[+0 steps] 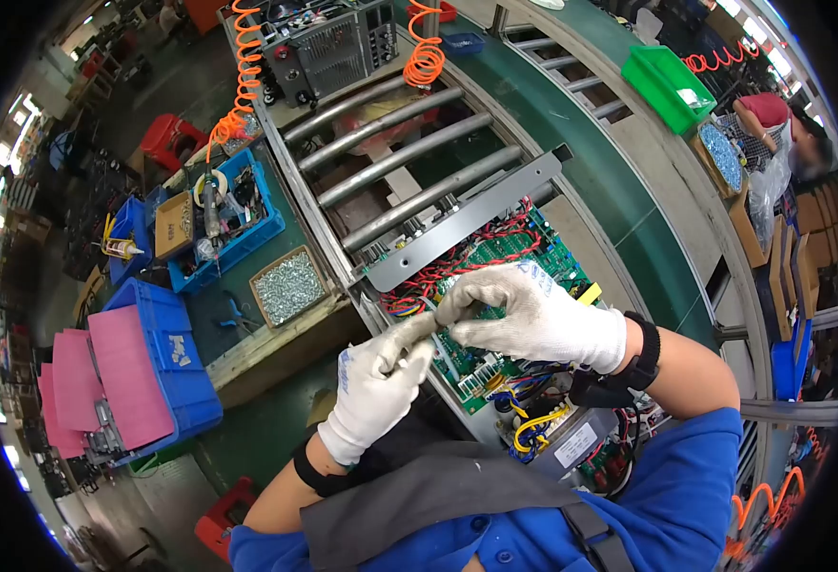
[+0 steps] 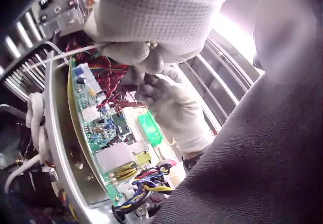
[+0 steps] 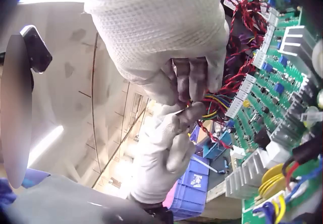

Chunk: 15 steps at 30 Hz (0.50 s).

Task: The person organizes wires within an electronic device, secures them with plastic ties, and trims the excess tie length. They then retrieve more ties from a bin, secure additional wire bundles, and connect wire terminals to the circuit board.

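Head cam has both white-gloved hands meeting mid-frame, right over a big green circuit board stuffed with wiring. Left hand comes in from lower left, fingers bent and thumb close against them, tips pinched together with barely any gap. Left wrist cam shows a thin white strip sticking out from those fingers, long axis nearly level, its free end aimed left and a bit down, so I'd say that's what they've got hold of.

Right hand reaches in from the right, thumb and fingers curved into a loop with the tips up against the left hand's. Can't tell what those tips have hold of, if anything; the gloves hide it.

As for the board, left wrist cam has its long edge running from upper left down to lower center. Red wires bunch up near its top end in the head view, beside a gray metal bar that slants from lower left to upper right. Steel rollers sit past that.

Over on the left, the desk carries a tray of screws with blue-handled pliers just beside it.
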Each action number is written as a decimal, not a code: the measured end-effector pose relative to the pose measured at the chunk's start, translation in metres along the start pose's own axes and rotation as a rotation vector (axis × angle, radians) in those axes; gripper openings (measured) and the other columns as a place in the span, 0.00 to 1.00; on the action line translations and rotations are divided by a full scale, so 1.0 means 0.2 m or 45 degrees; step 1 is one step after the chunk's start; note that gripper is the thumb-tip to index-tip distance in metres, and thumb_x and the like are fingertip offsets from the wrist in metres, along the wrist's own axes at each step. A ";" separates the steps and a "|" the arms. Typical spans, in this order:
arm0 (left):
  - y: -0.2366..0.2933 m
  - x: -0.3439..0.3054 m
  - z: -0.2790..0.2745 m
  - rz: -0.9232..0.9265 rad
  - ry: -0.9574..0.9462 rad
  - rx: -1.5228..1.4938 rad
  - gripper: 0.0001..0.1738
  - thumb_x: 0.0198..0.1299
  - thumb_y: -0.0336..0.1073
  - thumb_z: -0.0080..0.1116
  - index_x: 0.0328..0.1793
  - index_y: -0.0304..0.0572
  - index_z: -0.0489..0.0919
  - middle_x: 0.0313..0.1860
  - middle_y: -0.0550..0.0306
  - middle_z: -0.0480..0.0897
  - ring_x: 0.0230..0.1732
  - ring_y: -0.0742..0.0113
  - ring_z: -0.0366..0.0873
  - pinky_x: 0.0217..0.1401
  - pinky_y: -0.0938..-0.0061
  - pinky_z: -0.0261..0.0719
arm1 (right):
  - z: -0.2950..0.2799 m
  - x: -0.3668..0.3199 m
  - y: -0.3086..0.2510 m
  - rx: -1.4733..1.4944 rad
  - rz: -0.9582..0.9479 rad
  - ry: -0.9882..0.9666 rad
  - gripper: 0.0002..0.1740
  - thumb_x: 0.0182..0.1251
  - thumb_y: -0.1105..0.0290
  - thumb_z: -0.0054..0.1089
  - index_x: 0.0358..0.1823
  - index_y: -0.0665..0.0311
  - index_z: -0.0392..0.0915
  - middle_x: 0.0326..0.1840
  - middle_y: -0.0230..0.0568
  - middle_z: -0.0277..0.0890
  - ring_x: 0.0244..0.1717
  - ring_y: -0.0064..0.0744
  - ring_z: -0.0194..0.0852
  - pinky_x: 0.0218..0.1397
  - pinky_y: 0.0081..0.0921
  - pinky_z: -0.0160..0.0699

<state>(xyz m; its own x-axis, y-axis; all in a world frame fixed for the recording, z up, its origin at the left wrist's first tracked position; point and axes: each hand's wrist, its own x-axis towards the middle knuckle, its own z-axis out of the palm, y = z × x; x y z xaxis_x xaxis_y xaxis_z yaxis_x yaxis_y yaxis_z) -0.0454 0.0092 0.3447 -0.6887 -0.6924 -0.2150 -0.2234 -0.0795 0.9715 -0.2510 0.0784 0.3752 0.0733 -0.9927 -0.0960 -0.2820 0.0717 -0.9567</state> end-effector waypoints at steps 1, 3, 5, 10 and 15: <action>0.00 0.00 0.00 0.159 -0.011 0.191 0.14 0.62 0.30 0.62 0.54 0.37 0.83 0.27 0.63 0.80 0.24 0.81 0.74 0.26 0.83 0.71 | 0.00 0.00 0.00 0.122 0.081 -0.029 0.09 0.61 0.74 0.63 0.42 0.67 0.81 0.36 0.35 0.80 0.38 0.20 0.77 0.43 0.21 0.75; -0.07 0.03 -0.01 0.532 0.059 0.367 0.13 0.59 0.30 0.65 0.50 0.37 0.83 0.29 0.55 0.83 0.26 0.72 0.80 0.30 0.77 0.77 | -0.01 0.02 -0.03 0.103 0.102 -0.052 0.09 0.61 0.75 0.63 0.42 0.67 0.80 0.34 0.31 0.79 0.37 0.15 0.73 0.42 0.19 0.74; -0.07 0.03 0.00 0.589 0.189 0.403 0.08 0.57 0.28 0.64 0.42 0.35 0.85 0.30 0.54 0.84 0.28 0.73 0.79 0.31 0.78 0.76 | -0.01 0.02 -0.02 0.389 0.164 0.045 0.09 0.62 0.74 0.64 0.43 0.68 0.80 0.33 0.29 0.79 0.36 0.14 0.72 0.40 0.18 0.73; -0.10 0.04 -0.01 0.908 0.177 0.589 0.08 0.54 0.28 0.69 0.41 0.41 0.83 0.37 0.52 0.85 0.36 0.58 0.85 0.38 0.71 0.84 | 0.00 0.04 -0.02 0.426 0.195 0.079 0.09 0.63 0.73 0.65 0.43 0.69 0.80 0.33 0.28 0.79 0.35 0.14 0.71 0.40 0.17 0.72; -0.14 0.05 -0.01 0.994 0.195 0.613 0.08 0.54 0.28 0.68 0.41 0.40 0.83 0.38 0.51 0.86 0.36 0.57 0.86 0.38 0.71 0.85 | 0.01 0.05 -0.03 0.240 0.133 -0.041 0.09 0.62 0.73 0.65 0.43 0.67 0.81 0.32 0.29 0.79 0.36 0.13 0.72 0.39 0.17 0.73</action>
<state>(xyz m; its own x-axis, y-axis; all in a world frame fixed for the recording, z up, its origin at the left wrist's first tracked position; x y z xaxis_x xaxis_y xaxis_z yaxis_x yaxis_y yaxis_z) -0.0454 0.0027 0.3158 -0.6734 -0.5140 0.5313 -0.0207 0.7315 0.6815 -0.2468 0.0689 0.3800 0.0843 -0.9754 -0.2035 -0.1057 0.1943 -0.9752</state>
